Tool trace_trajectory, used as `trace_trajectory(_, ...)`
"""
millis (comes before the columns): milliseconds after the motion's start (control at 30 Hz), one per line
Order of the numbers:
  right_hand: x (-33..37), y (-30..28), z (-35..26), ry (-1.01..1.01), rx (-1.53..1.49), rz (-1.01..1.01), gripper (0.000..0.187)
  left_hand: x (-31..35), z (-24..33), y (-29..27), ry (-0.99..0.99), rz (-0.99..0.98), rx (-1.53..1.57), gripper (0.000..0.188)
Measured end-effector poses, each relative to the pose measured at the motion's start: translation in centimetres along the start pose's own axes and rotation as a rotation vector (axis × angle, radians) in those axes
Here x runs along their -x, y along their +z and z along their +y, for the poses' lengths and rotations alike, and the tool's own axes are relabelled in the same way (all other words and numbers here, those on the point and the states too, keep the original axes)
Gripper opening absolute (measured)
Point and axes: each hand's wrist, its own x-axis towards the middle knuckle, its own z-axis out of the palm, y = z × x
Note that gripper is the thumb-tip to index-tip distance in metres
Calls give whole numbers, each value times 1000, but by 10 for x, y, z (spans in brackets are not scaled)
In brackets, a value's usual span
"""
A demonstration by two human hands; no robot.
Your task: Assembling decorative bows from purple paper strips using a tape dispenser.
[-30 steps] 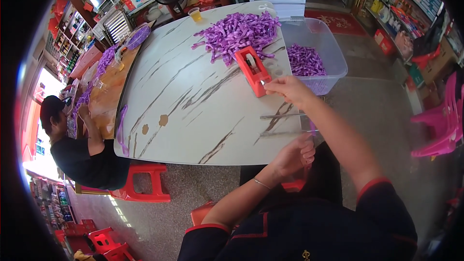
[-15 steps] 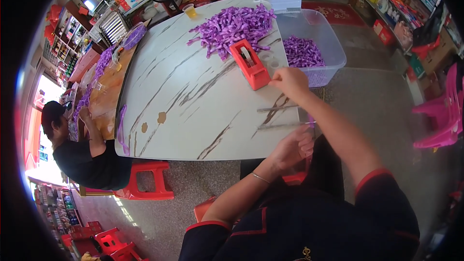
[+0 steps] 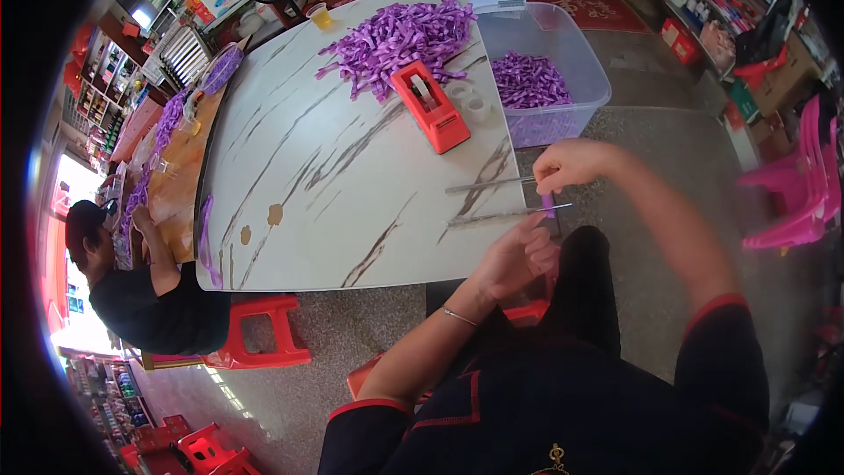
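Two thin metal rods (image 3: pixel 492 185) stick out past the right edge of the marbled table, and a strip of purple ribbon (image 3: pixel 548 203) lies across them. My left hand (image 3: pixel 520 255) is curled closed just below the nearer rod, with ribbon running down beside its fingers. At the end of the farther rod, my right hand (image 3: pixel 571 165) pinches its fingertips together by the ribbon; what is between them is too small to make out. Beyond the rods a red tape dispenser (image 3: pixel 431 107) stands on the table. Clear tape rolls (image 3: pixel 475 104) lie beside it.
A heap of purple ribbon pieces (image 3: pixel 396 42) covers the table's far part, near a cup of yellow liquid (image 3: pixel 320 17). A clear plastic bin (image 3: pixel 591 79) holding more pieces stands off the right edge. Another person (image 3: pixel 158 290) sits at left by a wooden table. Pink chairs (image 3: pixel 804 185) stand at right.
My right hand has moved from beside the tape dispenser down to the rods and ribbon. My left hand stays curled by the nearer rod. The whole view has shifted slightly.
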Motion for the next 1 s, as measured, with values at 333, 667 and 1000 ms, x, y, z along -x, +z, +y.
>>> trace_trajectory(333,-2,9,-1,150,371,149,19,1,-1,0,8,18,10,33)
trace_trajectory(667,1,20,-23,290,669,282,30,0,0,2,4,50,-11,34)
trace_trajectory(1000,10,52,100,133,-709,534,28,-1,-2,6,29,60,-6,35)
